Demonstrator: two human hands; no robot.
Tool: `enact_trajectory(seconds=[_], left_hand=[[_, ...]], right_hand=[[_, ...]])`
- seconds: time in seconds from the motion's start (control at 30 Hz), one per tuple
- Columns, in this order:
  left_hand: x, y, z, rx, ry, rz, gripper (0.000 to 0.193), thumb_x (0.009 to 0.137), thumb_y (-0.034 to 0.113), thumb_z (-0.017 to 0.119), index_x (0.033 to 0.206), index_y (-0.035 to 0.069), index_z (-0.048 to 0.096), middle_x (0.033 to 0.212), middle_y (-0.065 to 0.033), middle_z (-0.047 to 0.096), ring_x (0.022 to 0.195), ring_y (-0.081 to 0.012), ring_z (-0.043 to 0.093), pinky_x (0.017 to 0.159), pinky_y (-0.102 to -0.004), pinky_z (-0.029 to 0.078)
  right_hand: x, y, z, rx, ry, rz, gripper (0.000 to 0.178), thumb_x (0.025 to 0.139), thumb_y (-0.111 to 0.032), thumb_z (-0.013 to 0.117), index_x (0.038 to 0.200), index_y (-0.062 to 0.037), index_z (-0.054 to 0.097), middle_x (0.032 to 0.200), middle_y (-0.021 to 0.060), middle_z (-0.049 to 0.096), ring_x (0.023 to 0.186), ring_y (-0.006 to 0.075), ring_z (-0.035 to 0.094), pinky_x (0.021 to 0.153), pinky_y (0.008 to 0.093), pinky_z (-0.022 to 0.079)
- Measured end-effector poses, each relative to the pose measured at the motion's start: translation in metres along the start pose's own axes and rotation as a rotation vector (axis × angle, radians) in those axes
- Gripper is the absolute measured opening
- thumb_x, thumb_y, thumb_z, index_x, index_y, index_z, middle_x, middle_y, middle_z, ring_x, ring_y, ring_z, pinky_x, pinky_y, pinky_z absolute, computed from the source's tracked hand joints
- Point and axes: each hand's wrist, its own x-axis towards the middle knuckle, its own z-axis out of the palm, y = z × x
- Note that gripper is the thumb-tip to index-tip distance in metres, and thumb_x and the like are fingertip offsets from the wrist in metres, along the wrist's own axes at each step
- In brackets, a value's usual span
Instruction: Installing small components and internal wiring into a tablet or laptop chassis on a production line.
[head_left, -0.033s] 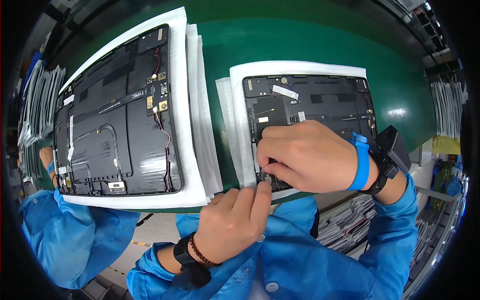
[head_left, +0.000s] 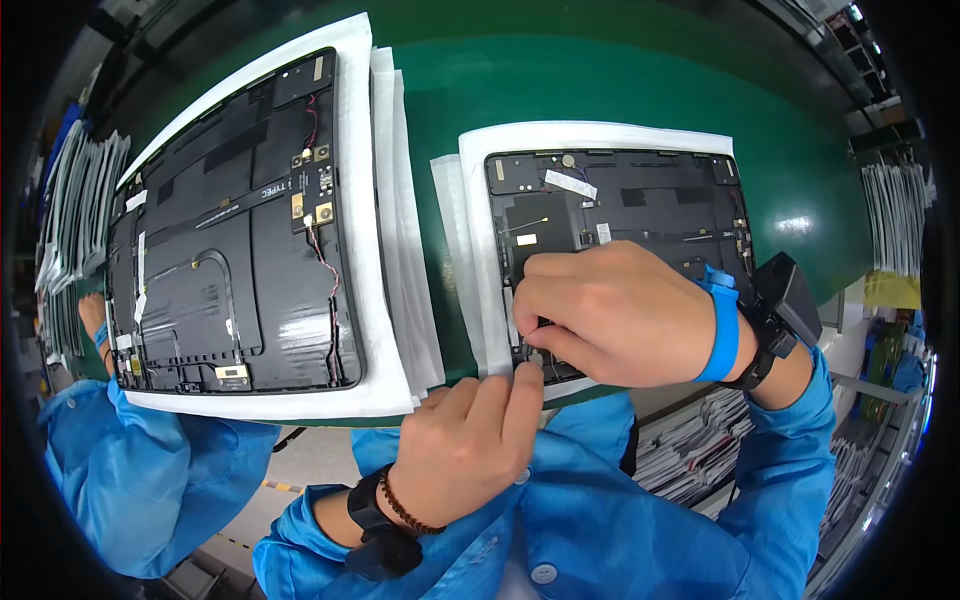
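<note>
A black tablet back housing [head_left: 640,175] lies inner side up on a white foam sheet [head_left: 600,133], with small boards, cables and white labels on it. Over its near left corner bends my right hand [head_left: 615,315], thumb and forefinger pinched together. Whatever sits in that pinch is hidden or too small to make out. My left hand [head_left: 460,435] is at the same corner, fingers bent and close together. Its forefinger touches the housing's near edge; the other fingertips meet the foam sheet's edge. The left thumb is out of sight.
Another black housing [head_left: 290,280] with red-and-black wires lies to the left on stacked white foam sheets [head_left: 355,120]. Both stacks rest on a green table [head_left: 600,80]. At far left are a co-worker's hand [head_left: 93,315] and blue sleeve. Upright foam sheets [head_left: 892,220] stand at far right.
The left housing and its foam sheets have shifted very slightly left. Both my hands stay in place at the right housing's corner.
</note>
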Motion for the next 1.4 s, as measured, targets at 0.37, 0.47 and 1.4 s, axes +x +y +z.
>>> enact_trajectory(seconds=[0.37,0.47,1.4], left_hand=[[0.004,-0.007,-0.003,-0.142,-0.021,-0.049,0.028,0.08,0.007,0.073,0.107,0.0,0.068,0.07,-0.0039,0.053,0.056,-0.0181,0.059,0.049,-0.0319,0.047],[0.008,-0.003,-0.007,-0.26,0.096,-0.184,0.027,0.083,0.003,0.081,0.107,0.0,0.069,0.07,-0.0081,0.061,0.053,-0.0217,0.061,0.048,-0.0343,0.047],[0.019,0.002,0.011,-0.198,0.202,-0.257,0.02,0.082,-0.004,0.077,0.098,0.001,0.067,0.059,-0.0019,0.05,0.045,-0.0107,0.048,0.043,-0.0275,0.036]], right_hand=[[-0.006,0.007,0.008,0.0,0.09,-0.104,0.014,0.086,-0.005,0.071,0.089,-0.0075,0.057,0.082,0.0073,0.054,0.069,0.0314,0.061,0.056,0.0415,0.047],[-0.006,0.01,0.007,0.006,0.111,-0.149,0.014,0.086,-0.006,0.072,0.091,-0.0071,0.059,0.082,0.0079,0.053,0.068,0.0311,0.061,0.055,0.0422,0.047],[0.004,0.019,-0.002,0.069,0.023,-0.174,0.016,0.078,-0.007,0.07,0.074,0.0045,0.06,0.074,0.0198,0.063,0.066,0.0405,0.064,0.057,0.0474,0.051]])
